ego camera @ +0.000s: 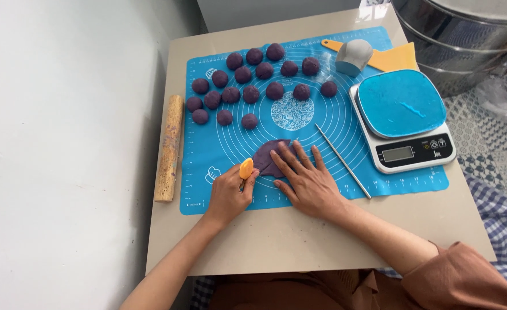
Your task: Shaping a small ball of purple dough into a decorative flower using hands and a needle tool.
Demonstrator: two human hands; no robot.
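Note:
My left hand (229, 194) grips a small orange scraper (246, 168) at the left edge of a flattened piece of purple dough (266, 159). My right hand (303, 178) lies flat, fingers spread, with the fingertips pressing on that dough. The dough rests on a blue silicone baking mat (219, 150) that covers most of the beige table (299, 238). Several purple dough balls (250, 93) sit in rows on the far part of the mat.
A wooden rolling pin (169, 148) lies left of the mat. A thin metal rod (342, 161) lies right of my right hand. A kitchen scale (402, 117) with a blue top stands at right, with a grey tool (354, 56), an orange scraper (394, 57) and a steel pot (465, 40) behind it.

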